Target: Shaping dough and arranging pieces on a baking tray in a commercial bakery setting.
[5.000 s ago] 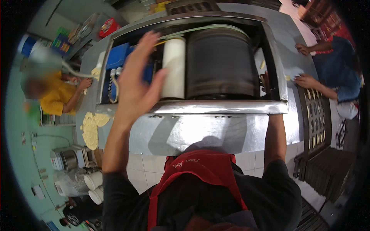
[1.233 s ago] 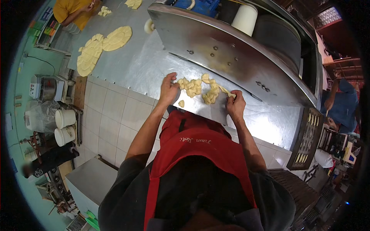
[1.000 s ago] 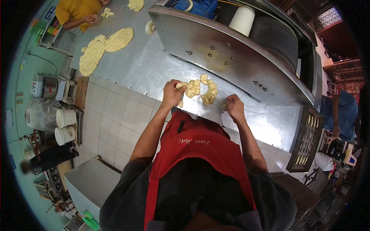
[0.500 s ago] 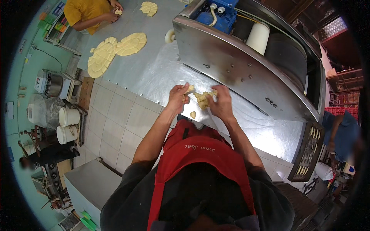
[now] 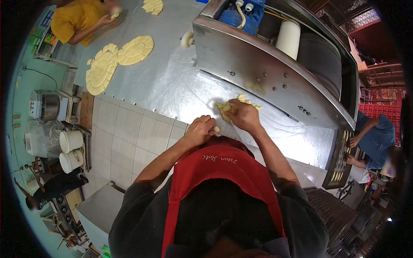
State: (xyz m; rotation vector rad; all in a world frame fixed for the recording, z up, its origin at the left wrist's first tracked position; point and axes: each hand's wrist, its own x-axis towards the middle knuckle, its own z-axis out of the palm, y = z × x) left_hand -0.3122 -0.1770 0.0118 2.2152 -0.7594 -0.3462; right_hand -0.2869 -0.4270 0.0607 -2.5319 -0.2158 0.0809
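Two white plastic buckets (image 5: pixel 71 141): one close against the other, well off to the left of the left hand (image 5: pixel 200 130).
Co-worker in a yellow shirt (image 5: pixel 79 21): far ahead and to the left of the left hand, a small pale piece up in the fingers, its edges blurred.
Flat, scored, pale yellow dough rounds (image 5: pixel 102 71): two, edges touching, ahead and left of the left hand, well apart from it, on the smooth grey metal desk (image 5: pixel 159 81).
White round knob (image 5: pixel 187 39): well ahead of the left hand, at the near end of a large steel machine (image 5: pixel 258 73).
Left hand: back upward, at the desk's near edge, fingers curled in rather than spread.
Small pale dough lump (image 5: pixel 217 129): at the left hand's fingertips; whether pinched or only touched, I cannot tell.
Lumpy pale yellow dough cluster (image 5: pixel 223 111): on the desk, just left of the right hand (image 5: pixel 246 116), partly under its fingers.
Right hand: thumb and bent fingers pinching the cluster's right side.
Narrow folded dough strip (image 5: pixel 250 102): just beyond the right hand's knuckles.
White roller (image 5: pixel 288 39): in the machine, well beyond the right hand.
Dark metal tray with pale strips (image 5: pixel 331 170): well to the right of the right hand.
Co-worker in a blue shirt (image 5: pixel 374 144): farther right, reaching to the tray.
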